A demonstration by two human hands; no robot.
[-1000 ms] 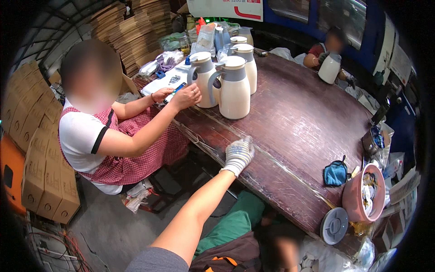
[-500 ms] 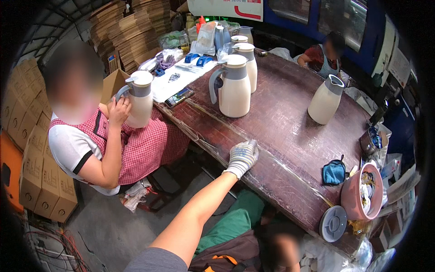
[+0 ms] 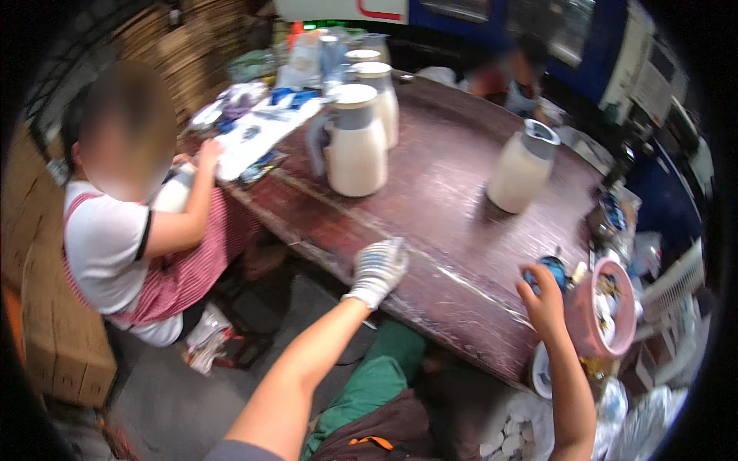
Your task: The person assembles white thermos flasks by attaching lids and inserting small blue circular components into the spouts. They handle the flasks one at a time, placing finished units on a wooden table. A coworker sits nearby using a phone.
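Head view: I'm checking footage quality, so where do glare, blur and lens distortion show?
Head view: whitish glare on the tabletop; head view: stacked cardboard and the far co-worker look smeared, yet stripes on the gloved left hand are readable; head view: fisheye distortion bows the tabletop's near edge.

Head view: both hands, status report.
Left hand in white striped glove at edge of brown table, grip unclear. Bare right hand open by blue cloth pouch. Lone cream, grey-necked jug standing apart. Pink plastic bucket beside right hand.
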